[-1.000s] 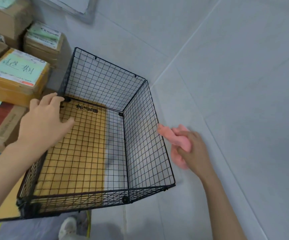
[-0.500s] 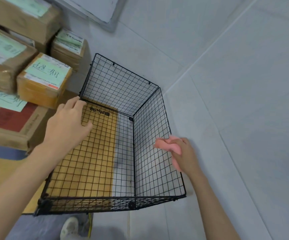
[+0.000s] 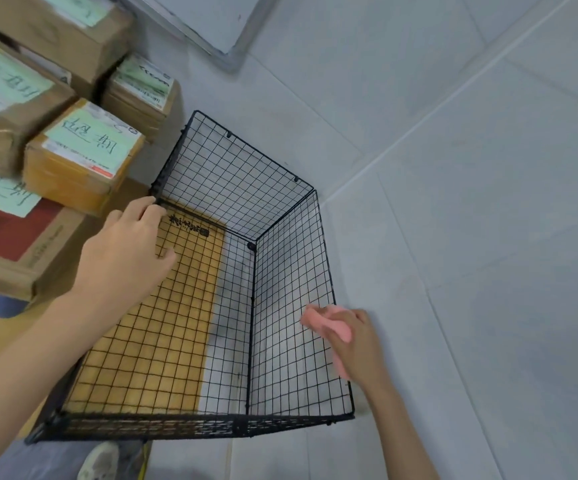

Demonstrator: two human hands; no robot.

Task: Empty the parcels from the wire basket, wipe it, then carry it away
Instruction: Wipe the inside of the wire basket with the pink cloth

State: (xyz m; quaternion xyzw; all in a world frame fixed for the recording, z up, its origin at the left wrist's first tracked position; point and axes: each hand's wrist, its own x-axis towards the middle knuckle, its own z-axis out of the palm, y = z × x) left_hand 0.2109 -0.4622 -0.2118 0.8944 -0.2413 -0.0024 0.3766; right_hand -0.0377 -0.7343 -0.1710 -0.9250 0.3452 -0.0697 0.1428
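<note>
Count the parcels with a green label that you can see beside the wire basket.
4, all left of the wire basket: one at the top, one at the far left, one small, one yellow-taped. Another green sheet lies below; more may be out of frame.

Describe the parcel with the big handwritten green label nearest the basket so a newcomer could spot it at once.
Start at the black wire basket on the pale tiled floor, then look to the stack of cardboard parcels beside its left wall, just beyond the left hand. The one meant is the small yellow-taped box resting on the flat carton with the red panel. Unlike its plain brown neighbours, its sides are glossy amber.
</note>
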